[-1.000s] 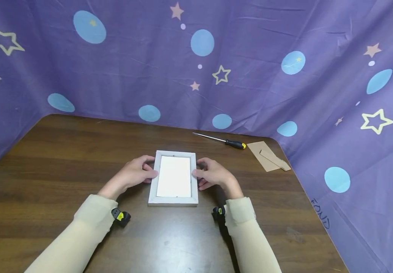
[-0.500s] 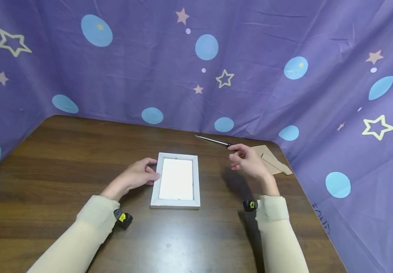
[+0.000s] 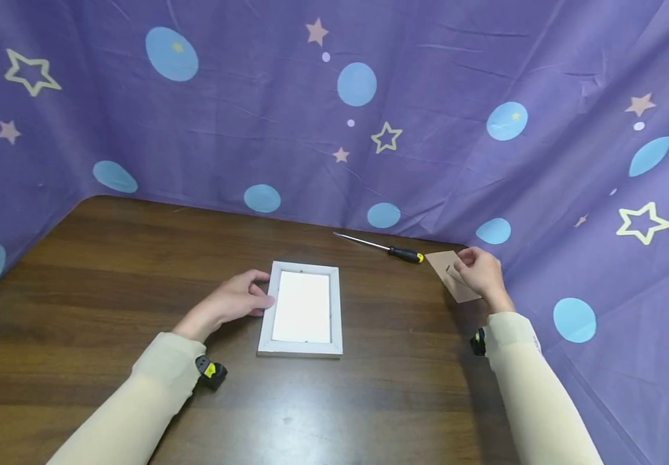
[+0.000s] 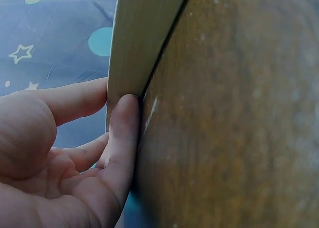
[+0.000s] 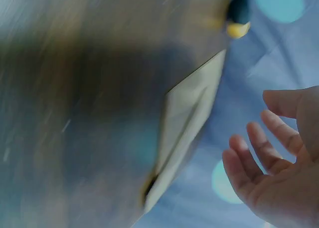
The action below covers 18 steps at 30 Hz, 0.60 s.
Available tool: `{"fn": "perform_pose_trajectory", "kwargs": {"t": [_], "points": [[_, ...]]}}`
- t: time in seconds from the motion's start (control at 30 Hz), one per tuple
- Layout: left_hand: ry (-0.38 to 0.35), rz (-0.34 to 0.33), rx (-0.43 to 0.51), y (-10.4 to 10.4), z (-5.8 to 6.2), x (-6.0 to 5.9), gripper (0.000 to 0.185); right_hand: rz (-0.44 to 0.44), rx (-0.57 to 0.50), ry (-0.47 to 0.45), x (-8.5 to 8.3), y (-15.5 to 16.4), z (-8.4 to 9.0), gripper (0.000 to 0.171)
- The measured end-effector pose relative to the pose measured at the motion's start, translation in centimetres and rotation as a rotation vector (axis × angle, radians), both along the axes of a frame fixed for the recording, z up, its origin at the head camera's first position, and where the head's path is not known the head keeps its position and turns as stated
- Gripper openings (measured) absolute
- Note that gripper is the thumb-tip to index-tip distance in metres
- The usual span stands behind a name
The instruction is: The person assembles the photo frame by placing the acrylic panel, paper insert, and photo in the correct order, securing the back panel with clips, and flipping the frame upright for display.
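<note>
A white picture frame [image 3: 299,349] lies flat on the table with a white sheet inside its opening. At its left edge my left hand [image 3: 236,298] grips it, thumb on the upper face; in the left wrist view, fingers [image 4: 124,115] press against its side wall [image 4: 144,38]. Far to the right, my right hand [image 3: 482,272] hovers over a thin brown backing board [image 3: 443,266] with a narrow stand leg on it. The right wrist view shows that hand [image 5: 279,163] with loosely bent, spread fingers, apart from the board [image 5: 204,83] and leg [image 5: 177,153].
A screwdriver [image 3: 406,254] with a black and yellow handle lies at the back of the wooden table [image 3: 137,271], left of the board. A purple curtain [image 3: 288,116] with stars and dots hangs along the table's back and sides.
My right hand has left the frame's right edge and moved right, past the screwdriver handle, to above the backing board. My left hand has stayed at the frame.
</note>
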<state>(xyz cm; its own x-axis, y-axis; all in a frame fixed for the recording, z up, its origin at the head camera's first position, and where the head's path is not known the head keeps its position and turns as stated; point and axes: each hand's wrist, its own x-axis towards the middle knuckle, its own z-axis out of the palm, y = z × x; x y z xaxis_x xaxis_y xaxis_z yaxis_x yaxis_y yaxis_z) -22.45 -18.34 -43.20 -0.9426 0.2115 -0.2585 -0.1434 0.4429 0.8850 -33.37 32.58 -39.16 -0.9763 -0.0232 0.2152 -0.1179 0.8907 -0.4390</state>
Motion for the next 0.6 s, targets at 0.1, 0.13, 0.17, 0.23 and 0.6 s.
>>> {"fn": "perform_pose_trajectory", "kwargs": {"t": [0.1,0.13,0.17,0.23,0.6], "points": [[-0.004,0.004,-0.007,0.0,0.0,-0.1,0.068,-0.026,0.045,-0.048,-0.1,1.5,-0.4,0.042],[-0.002,0.0,-0.006,0.0,0.0,-0.1,0.068,-0.033,0.06,-0.063,-0.2,2.0,-0.6,0.044],[-0.003,0.001,-0.006,0.0,0.0,-0.1,0.068,-0.037,0.078,-0.079,-0.2,2.3,-0.8,0.046],[-0.005,0.002,-0.004,0.0,-0.1,-0.1,0.068,-0.048,0.108,-0.107,-0.3,2.9,-1.1,0.049],[-0.012,-0.012,0.015,-0.1,0.1,0.0,0.068,-0.074,0.222,-0.233,-1.0,3.5,-2.0,0.062]]}}
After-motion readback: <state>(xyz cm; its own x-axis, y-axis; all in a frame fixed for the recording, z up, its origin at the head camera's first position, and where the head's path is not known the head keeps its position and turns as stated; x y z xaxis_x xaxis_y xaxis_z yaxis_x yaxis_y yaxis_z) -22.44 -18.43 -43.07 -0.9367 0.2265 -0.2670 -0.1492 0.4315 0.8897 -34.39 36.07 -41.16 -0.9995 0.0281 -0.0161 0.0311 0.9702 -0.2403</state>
